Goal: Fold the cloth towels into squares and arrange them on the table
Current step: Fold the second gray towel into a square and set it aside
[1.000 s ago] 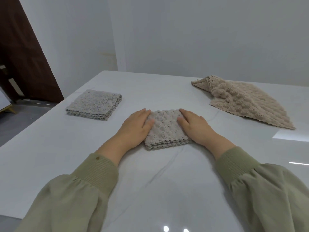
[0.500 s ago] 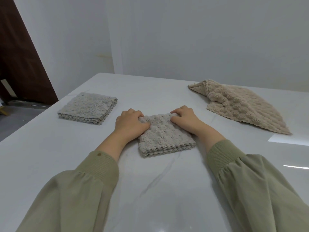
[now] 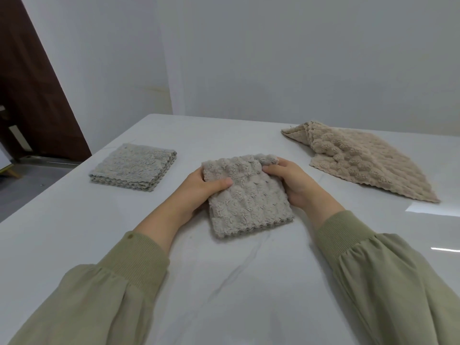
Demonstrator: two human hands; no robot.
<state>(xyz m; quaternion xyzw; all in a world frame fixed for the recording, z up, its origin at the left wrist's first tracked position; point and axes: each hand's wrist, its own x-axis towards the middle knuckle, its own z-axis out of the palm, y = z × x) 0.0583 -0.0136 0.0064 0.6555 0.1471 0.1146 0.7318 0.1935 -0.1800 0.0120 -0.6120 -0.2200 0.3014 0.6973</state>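
Now folded towel (image 3: 249, 197) aslant, far edge up.

L hand (image 3: 196, 192) & R hand (image 3: 291, 185) both gripping, fingers curled.

light: soft, even, dimmish | glare: bright patches on table (image 3: 423, 210) at right | edges: wide-angle bowing | focus: sharp

3 towels: far grey towel (image 3: 134, 168), near grey towel (image 3: 249, 202), beige towel (image 3: 361, 165); 2 hands: left hand (image 3: 199, 192), right hand (image 3: 291, 183).
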